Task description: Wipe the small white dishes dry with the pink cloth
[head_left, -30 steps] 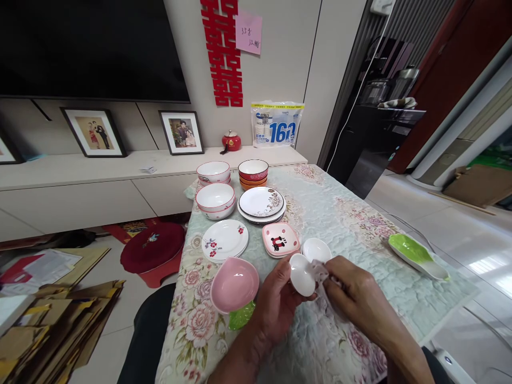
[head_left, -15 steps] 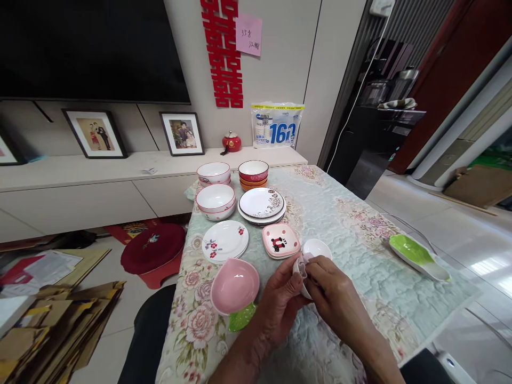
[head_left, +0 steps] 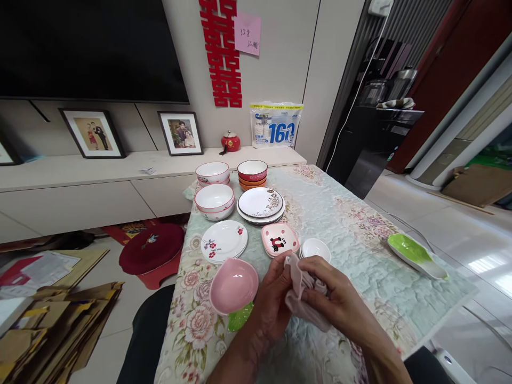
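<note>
A thin, pale pinkish-white cloth (head_left: pixel 306 298) is bunched between my two hands, in front of the small white bowls. My left hand (head_left: pixel 276 293) is closed at the cloth's left edge. My right hand (head_left: pixel 334 293) grips its folds from the right. Whether something lies inside the cloth is hidden. Just beyond my fingers stand several stacked small white bowls (head_left: pixel 317 248) and a pink square dish with a cat picture (head_left: pixel 279 238). Left of my left hand sits a pink peach-shaped bowl (head_left: pixel 234 285) with a green leaf handle (head_left: pixel 240 317).
Flower-patterned plates (head_left: pixel 224 240), brown-rimmed plates (head_left: pixel 260 202), white bowls (head_left: pixel 215 198) and red and orange bowls (head_left: pixel 253 172) stand stacked further back. A green leaf-shaped dish (head_left: pixel 412 249) lies at the table's right. A red stool (head_left: pixel 152 248) and flattened cardboard (head_left: pixel 68 325) are at the left.
The pale cloth now spreads out between my hands, where a small white object showed before. My right hand has shifted slightly down. The dishes remain in place.
</note>
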`<state>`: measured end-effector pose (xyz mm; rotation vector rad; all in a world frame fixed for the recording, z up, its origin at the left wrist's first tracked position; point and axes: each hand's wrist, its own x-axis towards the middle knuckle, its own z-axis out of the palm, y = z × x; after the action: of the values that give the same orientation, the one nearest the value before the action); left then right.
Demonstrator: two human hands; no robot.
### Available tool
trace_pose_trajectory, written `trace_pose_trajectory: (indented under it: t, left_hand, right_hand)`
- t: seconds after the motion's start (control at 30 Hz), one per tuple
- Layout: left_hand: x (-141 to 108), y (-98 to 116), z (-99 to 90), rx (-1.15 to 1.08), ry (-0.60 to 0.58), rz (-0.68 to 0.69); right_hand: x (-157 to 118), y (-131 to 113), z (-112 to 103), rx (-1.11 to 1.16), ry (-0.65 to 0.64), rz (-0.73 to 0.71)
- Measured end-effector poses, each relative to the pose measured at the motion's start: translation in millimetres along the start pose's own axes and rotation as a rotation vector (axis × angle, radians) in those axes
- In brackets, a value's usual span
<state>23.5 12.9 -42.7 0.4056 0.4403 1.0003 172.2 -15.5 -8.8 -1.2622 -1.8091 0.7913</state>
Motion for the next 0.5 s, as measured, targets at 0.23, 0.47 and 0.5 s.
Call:
trace_pose_trajectory:
  t: [0.23, 0.47, 0.5]
  left_hand:
    - [0, -3, 3.1, 0.024, 0.024, -0.013]
    - [-2, -9, -0.6, 0.172, -0.035, -0.047]
    - [-2, -10, -1.2, 0.188, -0.017, -0.046]
  right_hand:
    - [0, 3, 10, -0.055, 0.196, 0.049]
    - [0, 30, 1, 0.244, 0.451, 0.315]
    - [1, 32, 2, 0.200, 0.480, 0.304]
